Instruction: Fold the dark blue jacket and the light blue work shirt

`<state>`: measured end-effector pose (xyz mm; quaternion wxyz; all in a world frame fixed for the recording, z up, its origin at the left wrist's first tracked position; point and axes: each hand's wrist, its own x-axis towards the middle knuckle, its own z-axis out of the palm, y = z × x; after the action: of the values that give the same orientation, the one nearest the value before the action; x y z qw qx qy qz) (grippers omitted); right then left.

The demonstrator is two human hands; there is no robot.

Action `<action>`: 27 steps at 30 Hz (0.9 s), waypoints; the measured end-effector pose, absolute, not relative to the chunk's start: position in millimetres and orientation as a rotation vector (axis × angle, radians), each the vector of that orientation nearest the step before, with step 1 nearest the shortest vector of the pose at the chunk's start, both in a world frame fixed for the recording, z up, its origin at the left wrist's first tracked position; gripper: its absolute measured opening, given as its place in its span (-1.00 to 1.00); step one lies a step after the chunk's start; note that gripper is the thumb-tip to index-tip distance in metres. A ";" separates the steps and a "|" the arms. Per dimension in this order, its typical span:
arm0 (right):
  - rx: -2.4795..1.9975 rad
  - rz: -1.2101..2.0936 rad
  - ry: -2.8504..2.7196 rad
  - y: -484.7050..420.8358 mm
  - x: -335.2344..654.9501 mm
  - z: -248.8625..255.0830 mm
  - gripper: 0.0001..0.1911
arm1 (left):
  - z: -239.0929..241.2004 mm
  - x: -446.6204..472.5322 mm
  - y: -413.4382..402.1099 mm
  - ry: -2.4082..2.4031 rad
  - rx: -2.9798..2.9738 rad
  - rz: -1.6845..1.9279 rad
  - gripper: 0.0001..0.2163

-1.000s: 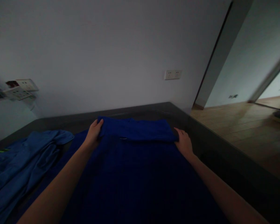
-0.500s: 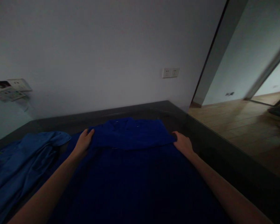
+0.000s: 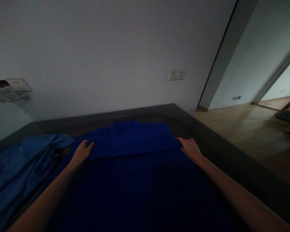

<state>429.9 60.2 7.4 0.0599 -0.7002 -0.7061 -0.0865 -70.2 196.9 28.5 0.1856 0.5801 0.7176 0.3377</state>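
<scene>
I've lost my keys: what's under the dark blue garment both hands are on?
Only the dark tabletop shows, past the far edge and right side of the dark blue garment. The cloth, with the left hand and right hand on it, covers whatever lies beneath.

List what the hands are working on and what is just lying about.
In hand:
- dark blue cloth garment, spread flat with its top folded over
- left hand, on the fold's left edge
- right hand, flat at the fold's right edge

Lying about:
- crumpled lighter blue cloth garment, to the left
- dark flat tabletop
- white double wall socket
</scene>
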 end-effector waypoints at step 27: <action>-1.868 -0.270 -2.056 26.6 440.6 1.2 -0.77 | 29.7 -69.8 158.8 1.677 1.661 0.775 -0.36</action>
<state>440.6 26.6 1.2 0.1745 -0.6590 -0.7255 -0.0951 -69.8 158.8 29.7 0.3225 0.6329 0.6389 0.2954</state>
